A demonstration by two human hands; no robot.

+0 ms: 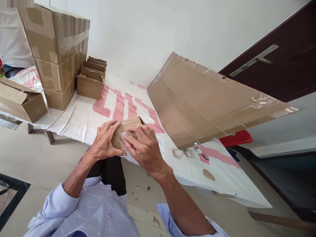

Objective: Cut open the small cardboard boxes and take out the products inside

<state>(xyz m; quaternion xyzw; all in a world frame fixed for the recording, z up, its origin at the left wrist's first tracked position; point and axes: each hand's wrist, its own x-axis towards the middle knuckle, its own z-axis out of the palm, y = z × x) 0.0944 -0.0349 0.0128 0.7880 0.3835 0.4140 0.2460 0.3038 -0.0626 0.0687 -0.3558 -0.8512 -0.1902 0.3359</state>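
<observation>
A small cardboard box [130, 123] sits at the near edge of the covered table, in front of my body. My left hand [105, 140] grips its left side, the thumb along the near edge and the fingers over the far side. On the box's face is a small white label with a blue outline [123, 135]. My right hand [144, 148] is over the box with bent fingers, its fingertips pinched at that label. The right hand covers part of the box.
Taped cartons [59, 49] stand stacked at the left, beside several open small boxes [91, 77] and another carton [22, 98]. A large cardboard sheet [209, 95] leans at the right. Clear tape rolls [189, 153] and a cardboard scrap [209, 175] lie on the table. A person sits far left.
</observation>
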